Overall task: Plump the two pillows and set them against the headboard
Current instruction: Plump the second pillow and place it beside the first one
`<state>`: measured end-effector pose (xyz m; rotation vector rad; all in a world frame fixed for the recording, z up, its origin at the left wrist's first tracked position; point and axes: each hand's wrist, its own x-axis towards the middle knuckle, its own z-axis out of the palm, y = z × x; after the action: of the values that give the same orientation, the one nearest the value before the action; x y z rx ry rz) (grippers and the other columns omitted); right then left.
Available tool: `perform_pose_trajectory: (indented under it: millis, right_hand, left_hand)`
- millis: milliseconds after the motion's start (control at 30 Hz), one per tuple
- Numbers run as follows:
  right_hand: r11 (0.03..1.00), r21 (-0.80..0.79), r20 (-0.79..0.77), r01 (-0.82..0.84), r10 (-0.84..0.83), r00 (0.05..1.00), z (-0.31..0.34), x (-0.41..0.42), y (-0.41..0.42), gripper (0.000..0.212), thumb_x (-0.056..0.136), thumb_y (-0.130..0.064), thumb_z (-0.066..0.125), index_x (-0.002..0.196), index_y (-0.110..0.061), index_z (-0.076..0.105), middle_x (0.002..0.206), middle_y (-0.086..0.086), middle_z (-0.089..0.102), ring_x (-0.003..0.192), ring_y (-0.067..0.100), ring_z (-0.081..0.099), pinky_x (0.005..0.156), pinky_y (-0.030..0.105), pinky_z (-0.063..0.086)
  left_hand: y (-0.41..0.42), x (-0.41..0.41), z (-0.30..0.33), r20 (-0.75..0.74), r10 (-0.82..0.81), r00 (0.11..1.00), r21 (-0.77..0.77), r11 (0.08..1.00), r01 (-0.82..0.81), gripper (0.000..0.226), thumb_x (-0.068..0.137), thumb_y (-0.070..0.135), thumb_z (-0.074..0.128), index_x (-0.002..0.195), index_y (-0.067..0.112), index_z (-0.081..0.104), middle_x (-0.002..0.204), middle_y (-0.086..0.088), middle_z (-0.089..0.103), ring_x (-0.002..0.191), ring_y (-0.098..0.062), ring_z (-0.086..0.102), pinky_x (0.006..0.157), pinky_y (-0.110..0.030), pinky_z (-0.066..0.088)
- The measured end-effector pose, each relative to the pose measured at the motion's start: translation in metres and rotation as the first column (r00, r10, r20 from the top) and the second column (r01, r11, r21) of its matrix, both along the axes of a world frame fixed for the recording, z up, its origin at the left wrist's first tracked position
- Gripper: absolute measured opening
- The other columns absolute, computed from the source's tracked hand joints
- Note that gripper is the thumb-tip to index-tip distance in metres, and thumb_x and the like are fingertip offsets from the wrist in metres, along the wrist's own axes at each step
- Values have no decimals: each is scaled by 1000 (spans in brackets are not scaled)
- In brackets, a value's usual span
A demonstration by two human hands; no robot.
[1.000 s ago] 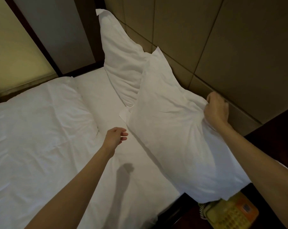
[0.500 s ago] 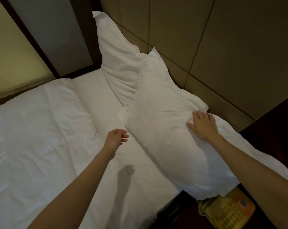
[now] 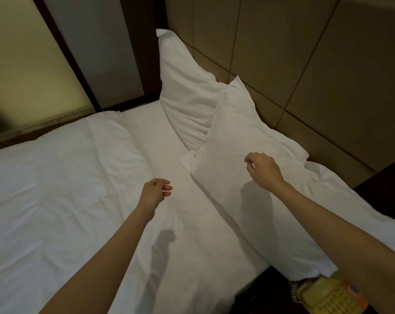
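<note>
Two white pillows lean on the padded tan headboard [image 3: 305, 64]. The far pillow [image 3: 183, 87] stands tall in the corner. The near pillow [image 3: 232, 141] overlaps it and slumps, its lower end hanging past the mattress edge. My right hand [image 3: 263, 169] hovers just above the near pillow's face, fingers loosely curled, holding nothing, with its shadow on the fabric. My left hand [image 3: 155, 192] floats over the sheet to the left of that pillow, fingers loosely apart and empty.
A white duvet [image 3: 56, 189] covers the left of the bed, with bare sheet [image 3: 169, 155] beside the pillows. A yellow telephone [image 3: 330, 298] sits on the dark bedside table [image 3: 382, 182] at lower right, partly under the near pillow. A frosted panel [image 3: 28, 64] stands behind.
My right hand let go of the near pillow's top edge, pressed flat on its face, then lifted off it. The pillow settled lower against the headboard. My left hand barely moved.
</note>
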<state>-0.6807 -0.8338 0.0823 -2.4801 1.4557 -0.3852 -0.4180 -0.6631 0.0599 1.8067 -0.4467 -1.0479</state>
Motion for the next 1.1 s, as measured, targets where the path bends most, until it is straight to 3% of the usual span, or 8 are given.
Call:
perform_pose_trajectory:
  millis: [133,333,500,600,700,833,967,1100]
  right_hand:
    - [999,19,59,26,-27,998,13,28,8,23,94,-12,48,109,-7,64,100,13,69,85,26,61,69,29,44]
    - [999,26,76,20,-22,997,27,63,3,23,94,-12,48,110,-8,64,97,12,70,81,26,61,68,35,52]
    - [1000,18,69,1,-2,998,32,89,-32,23,93,-12,48,109,-10,65,94,11,70,75,23,58,62,28,42]
    - [1000,25,72,-19,17,997,27,107,-72,23,93,-13,48,109,-11,64,94,10,70,76,23,60,63,30,46]
    - [998,43,70,-38,35,997,20,126,-113,24,94,-13,48,111,-10,64,99,11,70,83,25,62,70,35,53]
    - [998,40,91,-55,51,995,4,153,-179,23,94,-13,50,110,-10,65,106,12,69,91,26,62,77,34,51]
    - [995,-70,41,-71,74,996,-13,177,-239,25,91,-15,53,115,-11,60,127,10,56,114,28,48,92,37,44]
    - [989,-151,-75,-4,-8,997,-30,193,-292,43,87,-23,60,128,-13,50,140,11,44,128,30,37,107,40,29]
  left_hand:
    - [7,28,4,4,8,1000,-20,1000,-8,24,94,12,40,90,13,64,83,-3,68,71,-14,62,65,-23,44]
    - [-1,62,3,11,28,1000,-51,998,-28,26,94,11,38,91,12,64,82,-3,68,70,-15,61,64,-23,43]
    - [-36,81,-8,20,49,999,-50,998,-48,27,94,11,36,94,10,63,84,-5,67,71,-16,60,65,-24,43]
    - [-74,90,-22,40,67,997,-46,997,-65,29,94,10,35,95,9,63,87,-7,67,71,-17,60,65,-25,44]
    - [-112,98,-35,54,90,995,-32,996,-88,29,95,10,34,99,7,62,91,-10,66,73,-19,60,65,-26,44]
    - [-174,111,-59,48,123,991,3,992,-124,28,96,10,33,107,6,58,97,-11,64,77,-21,59,65,-26,45]
    - [-237,125,-89,-13,145,989,20,989,-145,26,96,10,38,117,4,54,101,-13,59,74,-20,56,62,-25,42]
    - [-296,135,-127,-102,174,980,40,985,-170,27,95,13,43,121,8,50,102,-11,56,81,-21,52,61,-25,40]
